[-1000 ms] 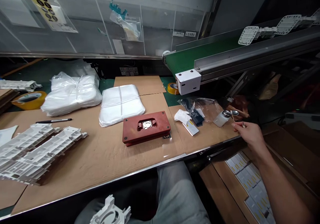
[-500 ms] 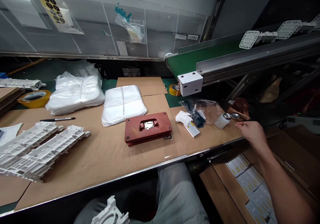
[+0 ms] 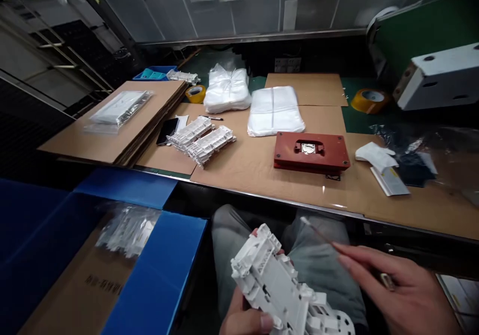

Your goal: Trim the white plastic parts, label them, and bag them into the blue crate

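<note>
Moulding held over lap, thin stick alongside

From the head view, the moulding is held by the left hand, fingers curled beneath it, its long axis slanting down rightward. The thin stick is pinched narrowly by the right hand, to the moulding's right.

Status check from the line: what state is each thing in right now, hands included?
Left hand: gripping white plastic part.
Right hand: pinching thin swab, tip clear of the part.
Red fixture: lying flat, metal insert in its recess.
Blue bin: flaps open, bagged white parts inside.
</note>
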